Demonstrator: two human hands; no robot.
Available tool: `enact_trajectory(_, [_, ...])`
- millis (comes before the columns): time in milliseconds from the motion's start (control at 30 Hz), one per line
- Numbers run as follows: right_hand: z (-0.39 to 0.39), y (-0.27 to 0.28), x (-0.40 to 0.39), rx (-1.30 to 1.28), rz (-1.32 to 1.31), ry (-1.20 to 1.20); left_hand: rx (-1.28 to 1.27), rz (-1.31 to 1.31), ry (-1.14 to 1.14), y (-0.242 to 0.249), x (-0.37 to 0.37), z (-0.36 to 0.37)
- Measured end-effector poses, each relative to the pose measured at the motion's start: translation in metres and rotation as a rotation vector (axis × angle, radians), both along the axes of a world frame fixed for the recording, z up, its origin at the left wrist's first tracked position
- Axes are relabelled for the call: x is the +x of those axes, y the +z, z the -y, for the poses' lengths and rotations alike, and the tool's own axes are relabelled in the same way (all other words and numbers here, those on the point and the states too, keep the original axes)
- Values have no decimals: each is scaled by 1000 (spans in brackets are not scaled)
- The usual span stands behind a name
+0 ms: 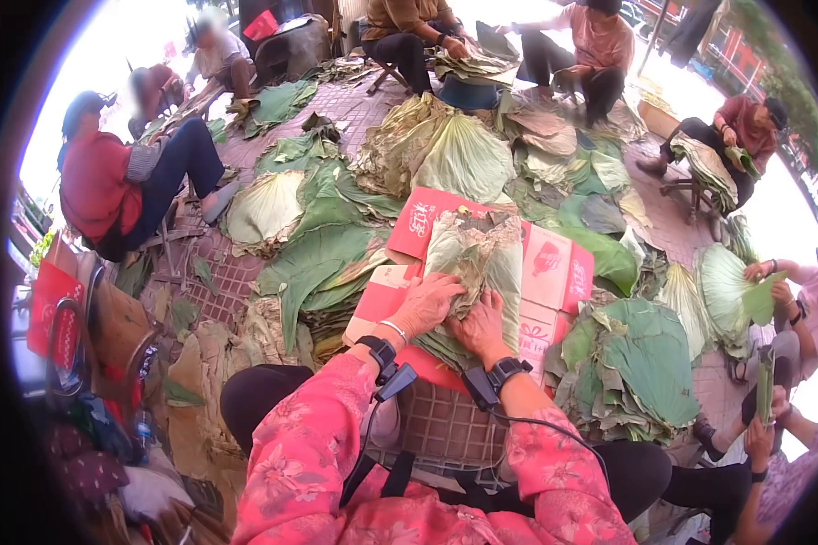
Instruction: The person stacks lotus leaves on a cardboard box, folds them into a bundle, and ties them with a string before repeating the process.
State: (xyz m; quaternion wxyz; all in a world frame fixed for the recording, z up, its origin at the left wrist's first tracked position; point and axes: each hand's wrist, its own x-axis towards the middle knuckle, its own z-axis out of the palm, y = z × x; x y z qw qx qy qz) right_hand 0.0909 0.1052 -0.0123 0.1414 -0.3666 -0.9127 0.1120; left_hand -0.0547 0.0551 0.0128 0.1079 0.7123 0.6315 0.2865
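Observation:
In front of me, a folded, dried lotus leaf (pixel 491 241) lies on a flattened red cardboard box (pixel 554 263). It is pale green at its sides, brown and crumpled down the middle. My left hand (pixel 427 303), with a bracelet at the wrist, has its fingers closed over the leaf's left near part. Close beside it, my right hand (pixel 480 325) grips the crumpled near edge, thumb side toward the left hand. Some fingertips are hidden in the leaf's folds. More leaf layers show beneath the hands.
Large lotus leaf piles lie beyond the cardboard (pixel 463 159), at its left (pixel 323 263) and at its right (pixel 641 359). Several seated people surround the piles, some handling leaves. Bags and a wooden chair (pixel 114 341) stand at far left. Tiled paving (pixel 445 427) shows between my knees.

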Motion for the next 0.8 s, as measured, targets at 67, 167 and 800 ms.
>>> enact_trajectory(67, [0,1,1,-39,-12,1,56,22,47,-3,8,5])
enact_trajectory(167, [1,4,0,-51,-3,-1,121,-29,90,-9,15,4])
enact_trajectory(800, [-17,-11,15,-434,-958,-182,-23,-324,31,-10,18,6])
